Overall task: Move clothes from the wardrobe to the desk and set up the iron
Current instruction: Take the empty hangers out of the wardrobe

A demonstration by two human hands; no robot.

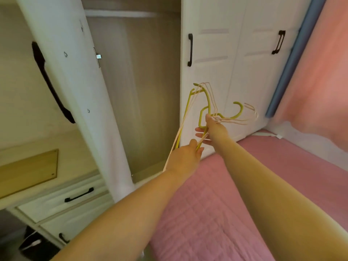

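A bunch of bare hangers (207, 102), one yellow-green and the others pale pink, is held in front of the open wardrobe (143, 87). My left hand (185, 157) grips the lower bars of the bunch. My right hand (216, 129) holds it near the necks, just under the hooks, which point right. No clothes hang on the hangers, and the wardrobe's visible compartment shows only a rail near the top. No iron is in view.
The open white wardrobe door (62, 76) with a black handle swings out at left. Closed white doors (235, 63) stand behind the hangers. A pink quilted bed (216, 213) lies below my arms. A desk top (28, 172) with drawers sits lower left, and a pink curtain (320, 72) hangs right.
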